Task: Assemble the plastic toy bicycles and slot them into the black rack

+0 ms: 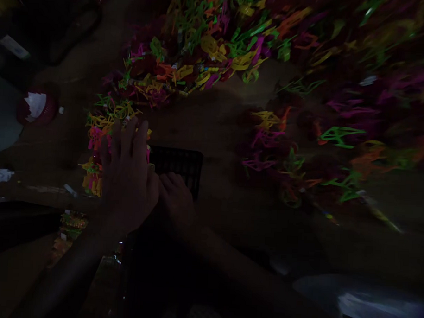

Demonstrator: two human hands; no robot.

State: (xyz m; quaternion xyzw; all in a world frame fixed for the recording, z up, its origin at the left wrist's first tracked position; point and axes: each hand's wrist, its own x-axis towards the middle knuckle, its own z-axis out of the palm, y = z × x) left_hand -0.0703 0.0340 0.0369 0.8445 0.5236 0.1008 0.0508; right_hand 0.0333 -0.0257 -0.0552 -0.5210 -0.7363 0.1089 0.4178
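Observation:
The scene is very dark. My left hand [129, 181] lies flat, fingers stretched forward, over a small heap of bright plastic pieces [114, 111] in pink, yellow, green and orange. Under and beside it is a black gridded tray [179, 160], its right part showing. My right hand [177, 199] is at the tray's near side with its fingers curled, close to my left thumb. Whatever those fingers hold, if anything, is hidden in shadow.
A large heap of similar coloured pieces [209, 47] spreads over the wooden table [213, 122] at the back. More loose pieces [268, 138] lie to the right, blurred. A red round container [43, 109] stands at the left near white scraps [4, 175]. Pale plastic [374, 306] shows at lower right.

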